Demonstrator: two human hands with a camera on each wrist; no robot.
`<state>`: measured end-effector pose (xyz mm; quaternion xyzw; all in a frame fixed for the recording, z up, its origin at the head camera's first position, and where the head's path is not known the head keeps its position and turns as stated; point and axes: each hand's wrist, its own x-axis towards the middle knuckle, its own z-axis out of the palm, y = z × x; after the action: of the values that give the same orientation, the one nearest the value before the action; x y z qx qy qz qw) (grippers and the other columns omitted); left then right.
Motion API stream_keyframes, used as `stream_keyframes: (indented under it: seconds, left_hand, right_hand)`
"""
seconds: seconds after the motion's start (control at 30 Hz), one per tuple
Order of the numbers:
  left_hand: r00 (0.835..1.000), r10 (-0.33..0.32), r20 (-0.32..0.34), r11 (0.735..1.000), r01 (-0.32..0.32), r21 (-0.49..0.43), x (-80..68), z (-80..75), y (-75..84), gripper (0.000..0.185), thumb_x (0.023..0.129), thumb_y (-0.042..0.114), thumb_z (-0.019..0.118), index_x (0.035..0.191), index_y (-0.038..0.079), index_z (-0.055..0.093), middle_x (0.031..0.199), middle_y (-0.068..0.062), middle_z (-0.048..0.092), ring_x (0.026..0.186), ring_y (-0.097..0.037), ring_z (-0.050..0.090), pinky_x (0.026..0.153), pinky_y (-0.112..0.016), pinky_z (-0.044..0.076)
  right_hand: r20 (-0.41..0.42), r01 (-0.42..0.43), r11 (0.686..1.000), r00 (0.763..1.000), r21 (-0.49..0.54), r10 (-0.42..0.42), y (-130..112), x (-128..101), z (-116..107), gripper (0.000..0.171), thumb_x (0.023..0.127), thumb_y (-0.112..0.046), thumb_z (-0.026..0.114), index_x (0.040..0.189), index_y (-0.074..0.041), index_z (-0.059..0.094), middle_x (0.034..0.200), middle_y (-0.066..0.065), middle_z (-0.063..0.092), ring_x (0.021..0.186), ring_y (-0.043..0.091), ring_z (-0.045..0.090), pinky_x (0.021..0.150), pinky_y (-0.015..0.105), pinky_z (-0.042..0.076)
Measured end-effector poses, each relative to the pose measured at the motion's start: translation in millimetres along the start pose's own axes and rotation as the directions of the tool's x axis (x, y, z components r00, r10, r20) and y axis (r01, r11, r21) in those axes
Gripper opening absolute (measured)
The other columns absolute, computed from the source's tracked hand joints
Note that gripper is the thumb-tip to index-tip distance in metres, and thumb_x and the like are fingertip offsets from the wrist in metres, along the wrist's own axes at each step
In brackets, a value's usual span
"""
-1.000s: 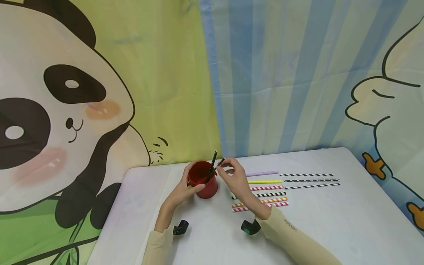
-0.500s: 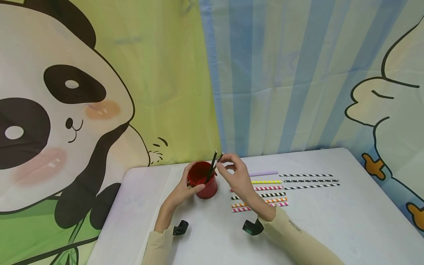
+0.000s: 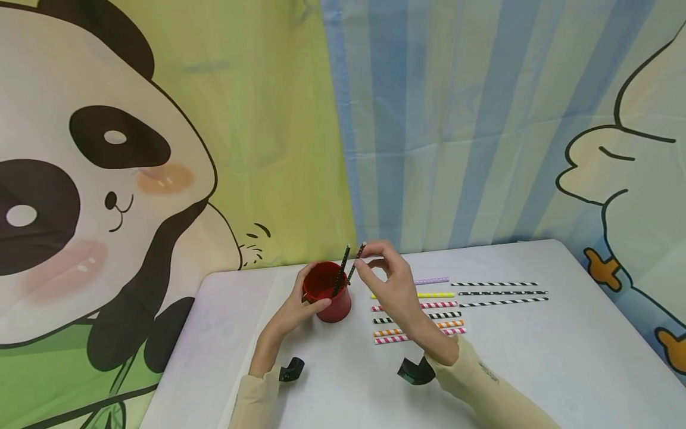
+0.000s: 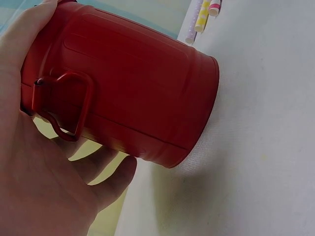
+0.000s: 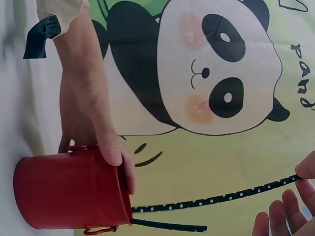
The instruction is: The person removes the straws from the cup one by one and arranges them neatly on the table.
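A red metal cup [image 3: 328, 296] with wire handles stands on the white table [image 3: 536, 357]; my left hand [image 3: 296, 310] grips its side, and the cup [image 4: 128, 93] fills the left wrist view. My right hand [image 3: 387, 280] pinches the top end of a black dotted straw [image 3: 356, 263] whose lower end sits in the cup. In the right wrist view that straw [image 5: 216, 198] runs from the cup [image 5: 69, 191] to my fingertips [image 5: 306, 169]. A second black straw [image 3: 340, 271] leans inside the cup.
Several striped and dotted paper straws [image 3: 429, 304] lie in rows on the table right of the cup, with black-and-white ones [image 3: 498, 292] farther right. A cartoon panda curtain [image 3: 107, 179] hangs behind the table's far edge.
My right hand has risen and shifted slightly right, tipping the held black straw more upright in the cup. The left hand and cup have stayed put.
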<state>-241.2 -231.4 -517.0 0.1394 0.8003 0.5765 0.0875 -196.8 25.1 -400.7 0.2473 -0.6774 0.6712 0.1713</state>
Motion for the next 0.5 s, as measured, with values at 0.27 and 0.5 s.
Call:
stream_keyframes:
  seconds: [0.27,0.5]
  left_hand:
    - [1.0,0.005,-0.002,1.0,-0.005,-0.003,-0.6,-0.3,-1.1,0.092,0.088,0.03,0.076,0.157,0.036,0.016,0.155,0.001,0.033,0.145,-0.028,0.029,0.113,-0.062,0.037]
    - [1.0,0.008,0.001,1.0,-0.008,-0.003,-0.5,-0.3,-0.7,0.09,0.089,0.03,0.076,0.157,0.038,0.017,0.156,0.003,0.032,0.146,-0.028,0.029,0.114,-0.064,0.035]
  right_hand:
    - [0.0,0.027,0.998,1.0,-0.051,-0.027,0,-3,-6,0.016,0.095,-0.006,0.066,0.11,-0.011,0.065,0.112,0.005,0.061,0.108,0.017,0.057,0.091,0.028,0.053]
    - [0.068,0.063,0.966,0.997,-0.252,-0.048,15,-9,-15,0.014,0.095,-0.011,0.067,0.107,-0.018,0.065,0.107,-0.003,0.064,0.103,0.012,0.059,0.089,0.04,0.054]
